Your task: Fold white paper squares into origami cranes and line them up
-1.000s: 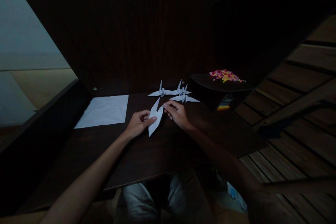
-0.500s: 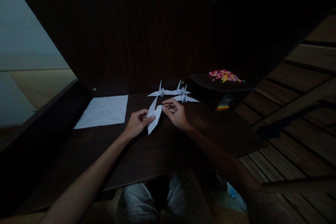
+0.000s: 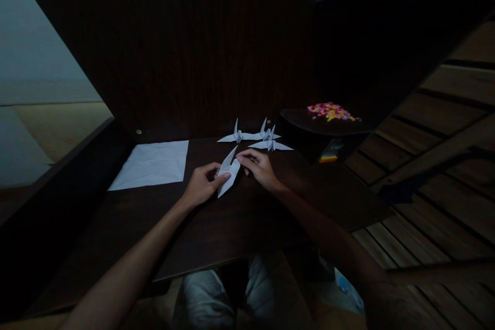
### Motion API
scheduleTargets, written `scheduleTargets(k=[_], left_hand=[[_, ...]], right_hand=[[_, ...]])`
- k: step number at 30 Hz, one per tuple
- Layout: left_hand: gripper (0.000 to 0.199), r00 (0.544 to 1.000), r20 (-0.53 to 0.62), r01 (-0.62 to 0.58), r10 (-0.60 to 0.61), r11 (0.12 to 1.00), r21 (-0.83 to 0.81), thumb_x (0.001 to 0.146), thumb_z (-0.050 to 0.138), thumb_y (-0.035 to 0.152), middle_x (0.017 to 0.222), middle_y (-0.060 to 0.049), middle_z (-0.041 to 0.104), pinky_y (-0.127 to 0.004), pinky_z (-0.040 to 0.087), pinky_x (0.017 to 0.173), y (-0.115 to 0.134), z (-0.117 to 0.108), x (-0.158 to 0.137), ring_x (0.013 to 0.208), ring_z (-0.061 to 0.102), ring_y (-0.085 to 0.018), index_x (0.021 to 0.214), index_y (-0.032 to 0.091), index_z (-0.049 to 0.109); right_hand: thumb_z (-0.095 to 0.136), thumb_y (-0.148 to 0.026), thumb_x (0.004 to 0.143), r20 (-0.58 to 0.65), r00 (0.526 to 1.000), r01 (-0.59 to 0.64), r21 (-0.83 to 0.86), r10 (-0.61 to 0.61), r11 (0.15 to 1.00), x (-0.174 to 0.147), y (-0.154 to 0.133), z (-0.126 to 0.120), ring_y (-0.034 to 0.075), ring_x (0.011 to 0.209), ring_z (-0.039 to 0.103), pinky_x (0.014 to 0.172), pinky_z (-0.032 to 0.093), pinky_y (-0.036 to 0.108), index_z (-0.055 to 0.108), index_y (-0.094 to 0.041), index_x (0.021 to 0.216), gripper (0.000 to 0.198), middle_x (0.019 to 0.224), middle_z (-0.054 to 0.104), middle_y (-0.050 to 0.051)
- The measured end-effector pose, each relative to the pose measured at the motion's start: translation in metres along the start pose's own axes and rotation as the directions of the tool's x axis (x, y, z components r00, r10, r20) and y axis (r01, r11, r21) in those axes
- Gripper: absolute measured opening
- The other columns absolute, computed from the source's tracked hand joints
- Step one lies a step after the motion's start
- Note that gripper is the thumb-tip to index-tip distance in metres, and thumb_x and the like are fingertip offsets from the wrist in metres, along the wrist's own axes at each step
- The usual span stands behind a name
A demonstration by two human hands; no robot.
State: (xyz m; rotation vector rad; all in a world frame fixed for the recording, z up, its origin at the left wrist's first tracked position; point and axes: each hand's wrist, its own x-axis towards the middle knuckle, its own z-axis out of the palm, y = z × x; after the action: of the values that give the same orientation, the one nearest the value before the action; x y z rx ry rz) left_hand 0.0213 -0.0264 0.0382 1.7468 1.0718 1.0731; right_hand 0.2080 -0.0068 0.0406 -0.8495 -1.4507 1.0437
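A partly folded white origami crane [image 3: 231, 178] is held above the dark desk, its long points angled up and down. My left hand [image 3: 204, 181] pinches its left side, thumb on top. My right hand [image 3: 260, 166] is closed at the upper right point, its fingertips gripping the paper there. Just beyond, several finished paper cranes [image 3: 267, 136] stand in a cluster with their wings spread. A flat white paper sheet [image 3: 150, 165] lies to the left of my left hand.
A small curved shelf [image 3: 294, 119] at the right bears a heap of pink, red and yellow bits [image 3: 330, 111]. Below it sits a small box with a yellow edge [image 3: 328, 158]. A dark upright panel [image 3: 201, 51] backs the desk [image 3: 209, 237].
The upper right point of the held crane is bent differently, with my right fingertips now farther over it. The crane's tall point leans more to the right. The other things stay put.
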Motion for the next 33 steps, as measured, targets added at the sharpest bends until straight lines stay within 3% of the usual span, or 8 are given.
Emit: scheduleTargets(k=[16,21,27,33], left_hand=[[0.025,0.995,-0.046,-0.084,0.088,0.992,0.090,0.076,0.067,0.037,0.088,-0.005,0.069,-0.031,0.047,0.076,-0.007,-0.003,0.000,0.082,0.062,-0.021,0.090,0.016,0.067],[0.024,0.991,-0.042,-0.127,0.130,0.990,0.067,0.076,0.067,0.034,0.084,-0.003,0.066,-0.029,0.047,0.073,-0.002,0.001,-0.003,0.078,0.060,-0.019,0.091,0.015,0.065],[0.031,1.000,-0.006,-0.031,0.031,0.996,-0.082,0.074,0.069,0.038,0.081,-0.004,0.067,-0.026,0.047,0.063,0.000,0.006,-0.003,0.071,0.060,-0.017,0.092,0.014,0.066],[0.037,0.997,0.005,0.076,-0.077,0.968,-0.239,0.069,0.073,0.043,0.073,-0.002,0.065,-0.024,0.044,0.056,0.001,0.002,-0.001,0.063,0.058,-0.014,0.088,0.012,0.067]], right_hand=[[0.066,-0.036,0.079,0.051,0.992,0.120,-0.015,-0.119,0.993,-0.005,0.001,0.000,0.012,0.072,0.057,0.047,0.045,0.019,0.066,-0.021,0.092,0.019,0.091,0.059,0.004],[0.064,-0.034,0.081,0.097,0.982,0.165,-0.003,-0.164,0.986,-0.007,0.002,0.003,0.012,0.074,0.057,0.051,0.048,0.021,0.070,-0.024,0.095,0.018,0.093,0.056,0.004],[0.062,-0.035,0.083,0.130,0.975,0.178,0.018,-0.179,0.984,-0.008,0.005,0.007,0.009,0.062,0.053,0.050,0.047,0.023,0.071,-0.023,0.097,0.020,0.090,0.056,0.004],[0.067,-0.032,0.079,0.188,0.964,0.201,-0.058,-0.187,0.978,-0.011,-0.004,0.003,0.013,0.077,0.055,0.060,0.047,0.024,0.070,-0.023,0.101,0.024,0.095,0.057,0.004]])
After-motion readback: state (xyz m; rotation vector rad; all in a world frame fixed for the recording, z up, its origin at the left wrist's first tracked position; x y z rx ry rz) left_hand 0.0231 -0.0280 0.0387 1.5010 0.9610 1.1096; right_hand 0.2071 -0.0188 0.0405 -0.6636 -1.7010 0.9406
